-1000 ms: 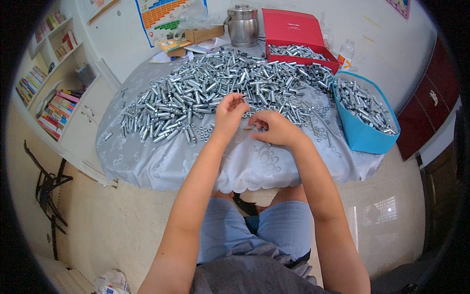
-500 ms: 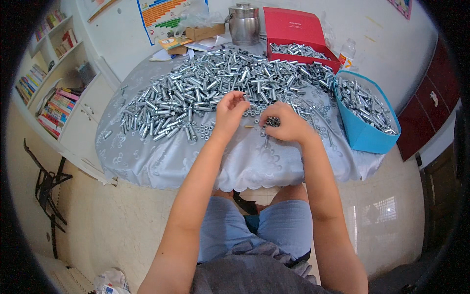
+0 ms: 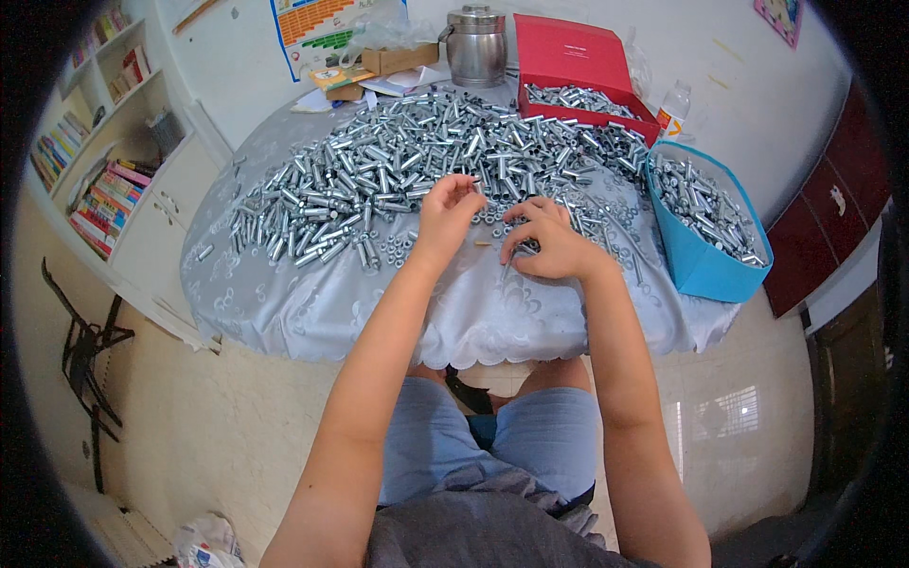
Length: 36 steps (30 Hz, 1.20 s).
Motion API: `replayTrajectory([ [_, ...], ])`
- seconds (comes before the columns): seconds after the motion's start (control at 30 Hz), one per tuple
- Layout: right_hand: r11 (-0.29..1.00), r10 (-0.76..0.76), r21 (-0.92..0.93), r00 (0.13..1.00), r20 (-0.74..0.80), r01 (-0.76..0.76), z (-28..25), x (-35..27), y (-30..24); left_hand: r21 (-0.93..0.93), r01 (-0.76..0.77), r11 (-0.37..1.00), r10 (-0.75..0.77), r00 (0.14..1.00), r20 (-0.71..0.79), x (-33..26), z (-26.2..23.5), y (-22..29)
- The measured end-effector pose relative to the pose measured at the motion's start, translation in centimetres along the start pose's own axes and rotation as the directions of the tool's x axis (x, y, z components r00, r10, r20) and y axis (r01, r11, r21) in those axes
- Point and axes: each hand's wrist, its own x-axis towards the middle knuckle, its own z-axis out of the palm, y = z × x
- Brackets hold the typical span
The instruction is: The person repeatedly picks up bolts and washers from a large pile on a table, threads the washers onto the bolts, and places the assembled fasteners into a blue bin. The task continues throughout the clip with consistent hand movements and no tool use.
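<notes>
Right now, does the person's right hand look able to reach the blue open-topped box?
Probably yes: the blue open-topped box stands to the right of the right hand, and only low, loose nuts and bolts seem to lie between.

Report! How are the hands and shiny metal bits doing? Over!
Left hand: thumb and fingers drawn close, contents unclear. Right hand: fingers curled over tablecloth, grip unclear. Silvery metal pieces: heaped just beyond. Small tan piece lying between hands.
</notes>
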Motion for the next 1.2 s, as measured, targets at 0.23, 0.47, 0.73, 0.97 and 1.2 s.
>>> replayTrajectory([
  [0.23,0.996,-0.02,0.092,1.0,0.005,0.019,0.5,0.2,0.0,-0.014,0.024,1.0,-0.025,0.999,-0.02,-0.2,0.3,0.5],
  [0.47,0.964,-0.114,0.219,0.976,-0.185,0.154,1.4,1.1,0.8,-0.029,0.155,0.987,-0.157,0.984,-0.088,-0.1,0.2,0.9],
  [0.73,0.81,0.235,0.586,0.92,-0.314,-0.007,0.7,1.9,0.4,0.001,0.133,0.991,-0.132,0.983,-0.125,-0.3,0.7,1.4],
  [0.97,0.781,0.253,0.622,0.936,-0.246,-0.048,0.7,1.8,0.0,-0.01,0.139,0.99,-0.139,0.983,-0.122,0.0,0.3,1.2],
  [1.2,0.754,0.258,0.656,0.938,-0.232,-0.045,1.2,2.0,0.7,0.013,0.09,0.996,-0.089,0.995,-0.04,-0.4,0.8,1.1],
])
